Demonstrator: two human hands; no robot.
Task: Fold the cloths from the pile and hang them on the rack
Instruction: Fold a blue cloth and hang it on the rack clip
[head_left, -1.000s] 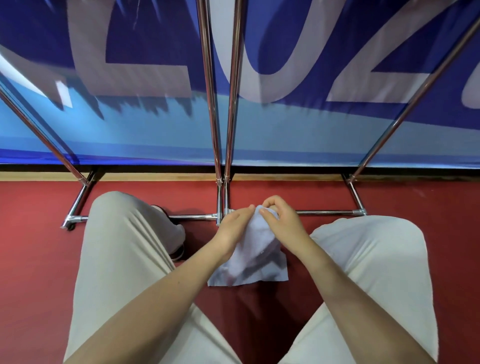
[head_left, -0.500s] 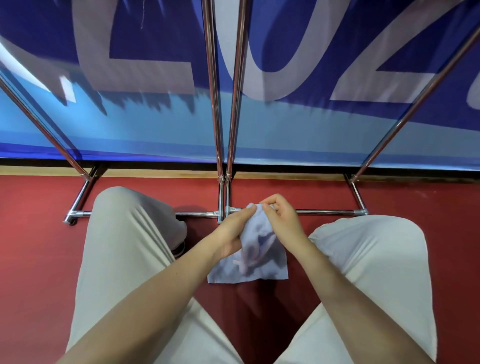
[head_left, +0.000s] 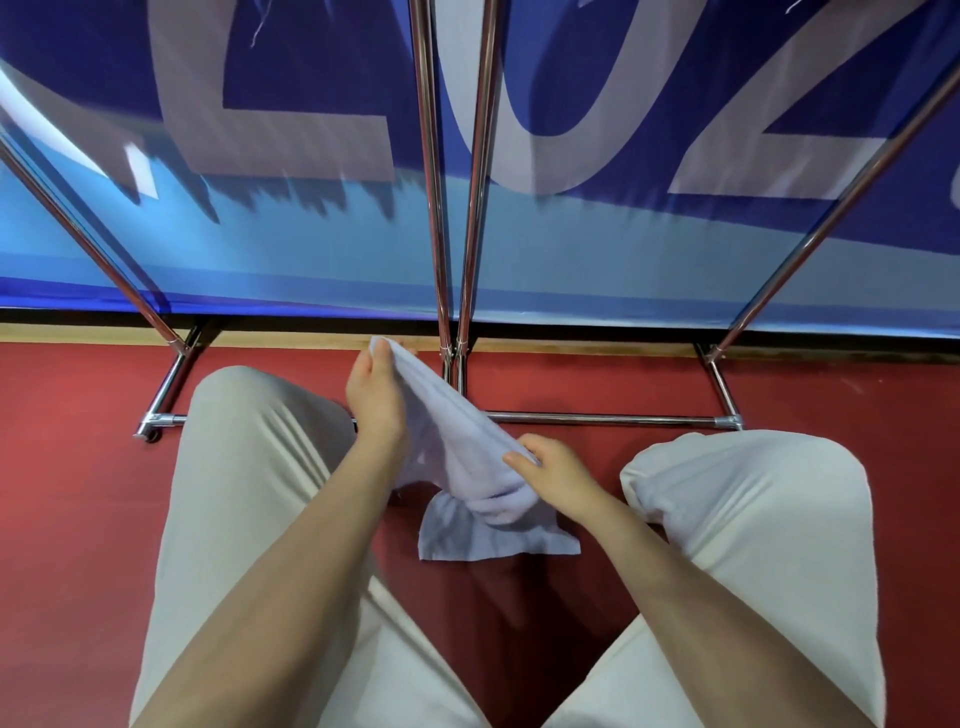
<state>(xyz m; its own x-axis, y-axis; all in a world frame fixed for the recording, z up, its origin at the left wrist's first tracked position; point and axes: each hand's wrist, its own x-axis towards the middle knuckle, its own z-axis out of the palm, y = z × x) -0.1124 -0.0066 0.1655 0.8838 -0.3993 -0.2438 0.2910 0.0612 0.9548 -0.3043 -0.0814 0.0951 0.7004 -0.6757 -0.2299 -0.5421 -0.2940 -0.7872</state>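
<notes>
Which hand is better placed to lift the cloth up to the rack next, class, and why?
Left, probably. The left hand pinches the pale cloth's top corner, raised beside the rack's upright poles. The right hand grips the cloth lower, nearer the lap.

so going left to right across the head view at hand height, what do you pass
left knee → left hand → pale cloth → right hand → right knee
</notes>
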